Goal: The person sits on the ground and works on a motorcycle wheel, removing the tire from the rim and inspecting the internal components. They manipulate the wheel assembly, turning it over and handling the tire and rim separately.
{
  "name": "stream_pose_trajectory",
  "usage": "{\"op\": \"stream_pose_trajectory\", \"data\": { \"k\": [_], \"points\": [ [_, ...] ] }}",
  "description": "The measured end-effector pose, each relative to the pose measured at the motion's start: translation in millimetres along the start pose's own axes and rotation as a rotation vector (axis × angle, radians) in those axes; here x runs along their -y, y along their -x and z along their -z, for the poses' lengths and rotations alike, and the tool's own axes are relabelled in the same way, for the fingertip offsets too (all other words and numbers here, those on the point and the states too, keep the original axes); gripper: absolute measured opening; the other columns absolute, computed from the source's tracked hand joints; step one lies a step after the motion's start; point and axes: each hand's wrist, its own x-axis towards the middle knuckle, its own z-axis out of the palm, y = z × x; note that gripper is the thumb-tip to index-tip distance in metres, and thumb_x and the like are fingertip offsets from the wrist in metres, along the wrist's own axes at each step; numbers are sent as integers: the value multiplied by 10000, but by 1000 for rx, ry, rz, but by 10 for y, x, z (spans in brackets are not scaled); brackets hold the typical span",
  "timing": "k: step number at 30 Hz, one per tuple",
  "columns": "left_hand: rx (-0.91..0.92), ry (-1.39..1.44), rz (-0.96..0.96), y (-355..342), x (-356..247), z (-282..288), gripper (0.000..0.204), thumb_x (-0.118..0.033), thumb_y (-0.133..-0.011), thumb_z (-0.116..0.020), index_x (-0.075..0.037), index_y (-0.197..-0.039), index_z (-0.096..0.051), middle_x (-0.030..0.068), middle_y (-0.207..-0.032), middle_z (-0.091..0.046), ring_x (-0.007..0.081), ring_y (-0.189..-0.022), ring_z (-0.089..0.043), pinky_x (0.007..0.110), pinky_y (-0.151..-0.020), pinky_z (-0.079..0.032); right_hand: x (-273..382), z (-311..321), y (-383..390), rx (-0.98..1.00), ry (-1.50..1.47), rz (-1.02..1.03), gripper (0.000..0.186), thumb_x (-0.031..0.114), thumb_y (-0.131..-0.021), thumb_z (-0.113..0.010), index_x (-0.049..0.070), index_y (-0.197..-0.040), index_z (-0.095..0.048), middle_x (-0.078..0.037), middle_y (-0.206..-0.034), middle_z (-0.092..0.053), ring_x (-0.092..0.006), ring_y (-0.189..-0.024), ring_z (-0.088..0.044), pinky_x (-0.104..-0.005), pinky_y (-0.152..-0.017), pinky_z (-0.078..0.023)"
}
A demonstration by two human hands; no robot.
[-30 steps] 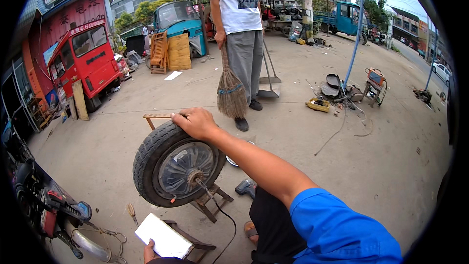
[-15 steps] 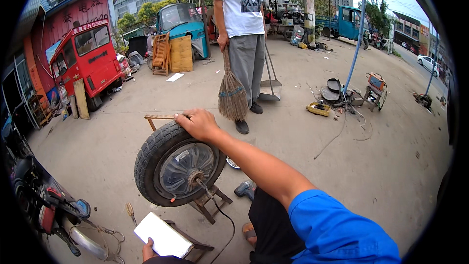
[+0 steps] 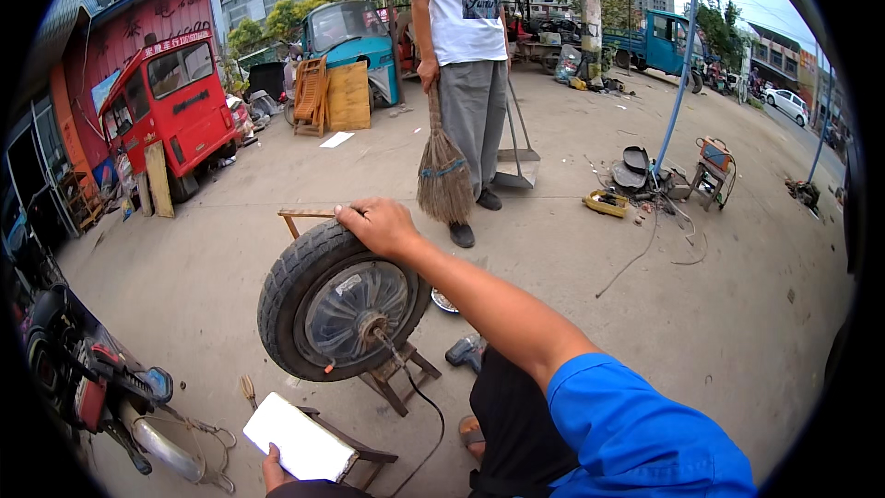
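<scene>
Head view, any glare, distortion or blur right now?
In the head view, the white slab in the left hand looks nearly washed out; the head view's fisheye seems to tilt the red vehicle near the left rim, with blackened corners; the wheel looks fairly sharp there.

Right sleeve: short, bright blue, creased cloth, wide at its opening. Trouser leg: black, plain. Sandal: brown, strapped, partly hidden. Dark cloth at lower edge; garment unclear. Right hand and left hand: bare.
</scene>
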Motion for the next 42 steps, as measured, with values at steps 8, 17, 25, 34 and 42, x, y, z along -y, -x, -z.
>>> {"op": "stream_pose_trajectory", "data": {
  "k": [8, 17, 25, 34, 42],
  "points": [
    [105, 9, -128, -206, -67, 425, 563, -384, -1030, -470, 12, -1425, -406, 210, -1396, -526, 388, -1266, -524, 549, -1066, -402, 19, 21, -32, 21, 20, 41, 548, 555, -924, -482, 86, -952, -763, -211, -943, -707, -417, -938, -657, -481, -843, -508],
    [-6, 39, -217, 44, -407, 501, 537, -333, -1021, -524, 56, -1383, -443, 228, -1356, -551, 372, -1237, -546, 490, -1060, -419, -21, -27, -47, 100, -4, 10, 576, 570, -933, -463, 65, -952, -740, -241, -891, -691, -424, -910, -658, -455, -801, -491],
    [-163, 136, -351, 549, -853, 635, 479, -278, -999, -567, 20, -1364, -484, 177, -1324, -586, 331, -1216, -566, 464, -1049, -446, -26, -122, -81, 163, -329, 90, 539, 422, -1009, -514, -88, -948, -680, -66, -850, -686, -134, -804, -577, -282, -803, -449],
    [-186, 262, -481, 653, -487, 545, 492, -231, -995, -582, 78, -1356, -456, 207, -1316, -564, 330, -1201, -569, 458, -1024, -468, -733, -12, -466, 234, -272, 126, 494, 354, -1046, -459, -80, -1118, -684, -91, -1012, -712, -127, -930, -621, -260, -924, -439],
    [-218, 387, -528, 1217, -243, 457, 526, -240, -998, -566, 75, -1392, -417, 222, -1390, -504, 329, -1308, -466, 449, -1111, -341, -949, -174, -650, 187, -282, 180, 535, 368, -1059, -396, -62, -1319, -577, -170, -1208, -670, -223, -1118, -635, -310, -1023, -434]
  ]
}}
